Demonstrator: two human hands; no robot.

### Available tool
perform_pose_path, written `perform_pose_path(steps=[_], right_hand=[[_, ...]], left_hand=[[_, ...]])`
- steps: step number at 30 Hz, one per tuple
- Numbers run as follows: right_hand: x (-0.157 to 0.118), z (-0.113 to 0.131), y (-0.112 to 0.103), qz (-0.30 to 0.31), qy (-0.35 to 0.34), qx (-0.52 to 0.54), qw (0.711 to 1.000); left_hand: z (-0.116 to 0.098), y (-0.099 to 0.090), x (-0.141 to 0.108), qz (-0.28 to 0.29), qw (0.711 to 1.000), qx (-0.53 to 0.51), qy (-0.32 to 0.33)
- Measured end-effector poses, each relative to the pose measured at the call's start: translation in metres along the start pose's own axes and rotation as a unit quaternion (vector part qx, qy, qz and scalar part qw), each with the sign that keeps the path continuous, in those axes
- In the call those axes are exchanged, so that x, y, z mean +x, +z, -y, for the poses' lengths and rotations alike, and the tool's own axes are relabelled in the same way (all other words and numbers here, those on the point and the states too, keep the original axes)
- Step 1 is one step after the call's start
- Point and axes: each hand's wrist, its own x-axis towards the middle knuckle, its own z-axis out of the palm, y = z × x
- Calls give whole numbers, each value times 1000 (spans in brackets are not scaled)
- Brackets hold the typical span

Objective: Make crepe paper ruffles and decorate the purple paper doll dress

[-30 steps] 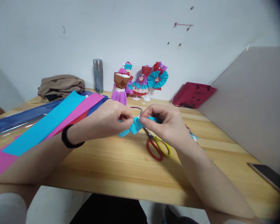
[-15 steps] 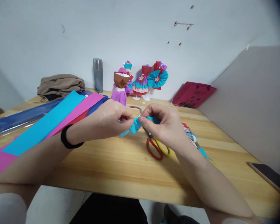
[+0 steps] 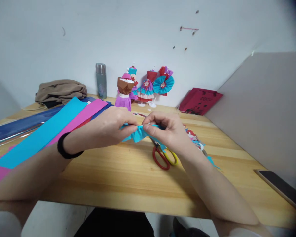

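Observation:
Between my two hands runs a strip of blue crepe paper [image 3: 137, 134], gathered into small folds. My left hand [image 3: 115, 123] pinches it from the left, thumb against fingers. From the other side my right hand [image 3: 166, 130] pinches the same strip, its fingertips almost touching the left ones. Part of the strip is hidden behind the fingers. Scissors [image 3: 160, 158] with one red and one yellow handle lie on the table just below my right hand. A roll of tape or ring-like thing behind the hands is mostly covered.
Blue and pink paper strips [image 3: 43, 131] lie at the left, near a brown cloth [image 3: 61, 92] and a flask [image 3: 101, 80]. Small paper dresses on stands [image 3: 146, 87] are at the back. Right are paper scraps [image 3: 198, 144], a red bag [image 3: 199, 101] and a phone [image 3: 281, 187].
The fingertips of both hands have drawn closer together, and the blue paper between them looks more bunched. The whole view has shifted slightly.

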Motion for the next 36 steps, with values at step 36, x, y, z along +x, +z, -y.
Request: perform_pose_path(steps=[36], right_hand=[[7,0,-8,-209,41,206,955]], left_hand=[[-6,25,0,-418,853,-274,-151]])
